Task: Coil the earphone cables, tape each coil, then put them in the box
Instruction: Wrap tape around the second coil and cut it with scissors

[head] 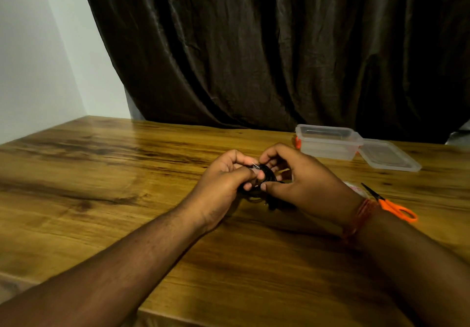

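Cable first: the black earphone coil [264, 177] sits bunched between my two hands, held just above the tabletop [127, 174], in front of the clear plastic box [328, 146] and to its left. My left hand [223, 184] has its fingers curled round the near side of the bundle, thumb pressing the loops together. My right hand [300, 181] pinches the far side, fingertips bent in over the top. A small pale glint shows at the upper edge of the coil; it may be tape or the plug, I cannot tell which.

As I judge it, the winding of this coil is about done and the taping is either starting or not yet made fast. The box stands open with its lid [389, 157] lying just beside it on the right, and I cannot make out any coil inside. So taping and boxing are left.

The coil lies roughly flat, its ring tilted a little towards me, longer from left to right across my hands. A short loose end hangs from its near side towards the tabletop. Orange scissors [393, 205] rest in front of the box, beyond my right wrist.
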Demonstrator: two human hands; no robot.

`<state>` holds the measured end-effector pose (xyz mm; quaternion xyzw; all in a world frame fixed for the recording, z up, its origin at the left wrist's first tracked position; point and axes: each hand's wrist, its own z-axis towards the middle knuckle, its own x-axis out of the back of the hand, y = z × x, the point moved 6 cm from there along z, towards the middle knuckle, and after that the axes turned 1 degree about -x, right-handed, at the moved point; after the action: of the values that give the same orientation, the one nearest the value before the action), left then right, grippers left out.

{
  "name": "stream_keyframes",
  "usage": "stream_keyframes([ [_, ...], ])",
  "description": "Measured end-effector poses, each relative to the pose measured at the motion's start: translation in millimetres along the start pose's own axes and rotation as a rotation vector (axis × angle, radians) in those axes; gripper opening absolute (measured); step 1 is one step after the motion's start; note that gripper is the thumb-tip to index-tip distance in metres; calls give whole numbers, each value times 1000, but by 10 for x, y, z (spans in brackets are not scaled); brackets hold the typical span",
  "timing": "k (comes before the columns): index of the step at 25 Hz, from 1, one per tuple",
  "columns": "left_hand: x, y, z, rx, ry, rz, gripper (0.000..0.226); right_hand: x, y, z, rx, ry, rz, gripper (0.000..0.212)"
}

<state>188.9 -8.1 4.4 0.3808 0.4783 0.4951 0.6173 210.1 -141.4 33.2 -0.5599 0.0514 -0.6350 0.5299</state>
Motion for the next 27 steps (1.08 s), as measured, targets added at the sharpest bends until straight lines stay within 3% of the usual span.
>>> stream_keyframes([
  [2,-5,2,4,-14,-17,28,21,1,-13,-5,0,13,138,30],
  [4,-16,-4,18,-28,-32,58,18,36,-24,2,42,62,115,30],
  [9,10,-8,39,-44,-25,30,15,69,-103,-28,274,111,-173,42],
  [12,1,5,27,-41,-46,3,16,43,-141,-28,426,99,-344,38],
  [18,-9,-12,21,-29,-46,50,18,29,-121,-9,426,89,-428,36],
  [27,-46,20,-2,-124,-52,300,21,47,-118,13,386,84,-474,36],
])
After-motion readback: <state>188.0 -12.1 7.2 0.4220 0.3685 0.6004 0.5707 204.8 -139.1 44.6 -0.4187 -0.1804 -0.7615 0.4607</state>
